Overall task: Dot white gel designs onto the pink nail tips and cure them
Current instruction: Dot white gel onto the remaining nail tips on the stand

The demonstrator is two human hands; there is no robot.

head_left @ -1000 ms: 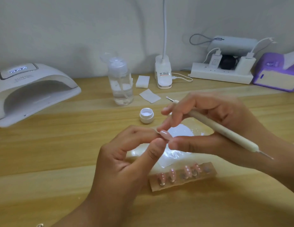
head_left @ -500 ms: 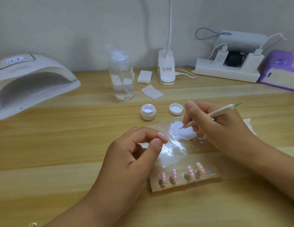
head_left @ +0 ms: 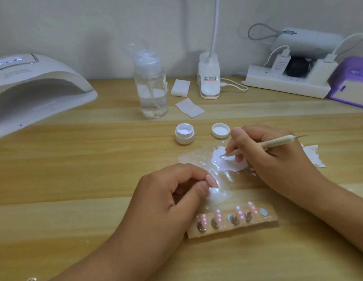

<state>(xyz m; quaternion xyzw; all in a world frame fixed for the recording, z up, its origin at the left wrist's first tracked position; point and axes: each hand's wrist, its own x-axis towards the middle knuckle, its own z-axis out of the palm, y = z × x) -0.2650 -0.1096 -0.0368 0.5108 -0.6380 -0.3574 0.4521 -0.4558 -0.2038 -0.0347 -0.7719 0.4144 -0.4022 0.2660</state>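
Dotting tool (head_left: 263,146) is held pen-fashion in the right hand (head_left: 278,159), fingers curled tight round the shaft. Its lower point is set in the white gel puddle (head_left: 229,162) on the clear film (head_left: 243,181), right of centre. The tool's long axis runs from that point up and to the right.

One pink nail tip (head_left: 212,181) is pinched between the fingers of the left hand (head_left: 166,199), the remaining fingers curled in. It is held at the film's left edge, centre of frame, long axis slanting down to the right. Contact with the film cannot be told.

Key relation: the held tip lies down and left of the tool point, near but apart, with wet film between. A short travel down-left by the right hand is judged to be called for next.

Four dotted tips (head_left: 239,213) are seen on the cardboard strip (head_left: 233,226), lower centre. The curing lamp (head_left: 34,84) stands at upper left on the desk (head_left: 75,169), well apart. The open gel pot (head_left: 184,135) and lid (head_left: 220,130) are noted just above the film.
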